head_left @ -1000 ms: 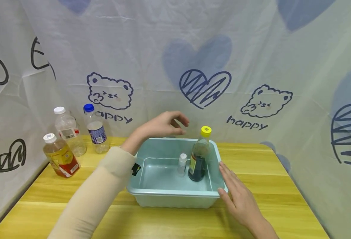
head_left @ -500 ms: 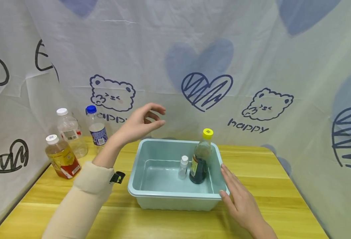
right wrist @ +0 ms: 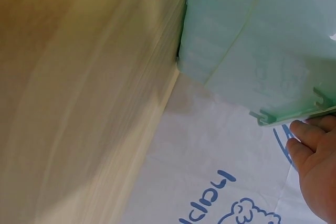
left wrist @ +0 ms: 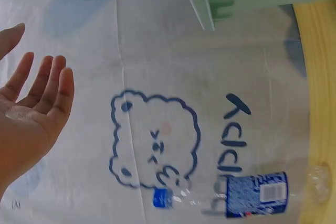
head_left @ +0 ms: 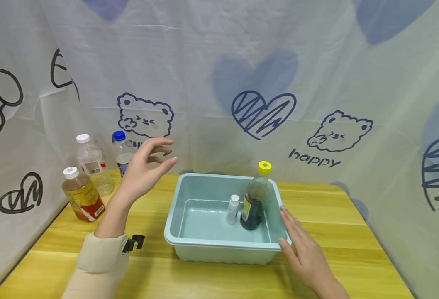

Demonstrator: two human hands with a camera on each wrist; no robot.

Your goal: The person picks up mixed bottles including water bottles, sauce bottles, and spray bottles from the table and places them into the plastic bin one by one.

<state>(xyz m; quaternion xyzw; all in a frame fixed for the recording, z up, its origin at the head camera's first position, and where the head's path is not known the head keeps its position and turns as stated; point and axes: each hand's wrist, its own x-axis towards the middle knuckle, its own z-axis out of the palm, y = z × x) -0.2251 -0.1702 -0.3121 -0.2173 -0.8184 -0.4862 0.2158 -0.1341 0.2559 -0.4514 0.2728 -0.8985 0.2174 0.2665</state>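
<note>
In the head view my left hand (head_left: 142, 170) hovers with relaxed, parted fingers left of the bin, overlapping the blue-capped bottle (head_left: 123, 154). Nothing lies in its grasp; the left wrist view shows the bare palm. My right hand (head_left: 305, 249) rests against the right rim of the pale green plastic bin (head_left: 227, 254), fingers straight. Inside the bin, toward its right end, stand a soy-sauce-like bottle (head_left: 254, 203) with dark liquid and a yellow cap, and a small clear bottle (head_left: 232, 209) with a white cap. The right wrist view shows my fingers at the bin's rim.
At the table's left stand an amber drink bottle (head_left: 83, 197) with a yellow and red label and a clear bottle (head_left: 95, 168) with a white cap. A printed cloth (head_left: 204, 83) hangs behind the wooden table (head_left: 335, 232).
My left hand has swung left from above the bin toward the bottles on the left. My right hand has stayed at the bin's right rim. The camera view has shifted slightly.
</note>
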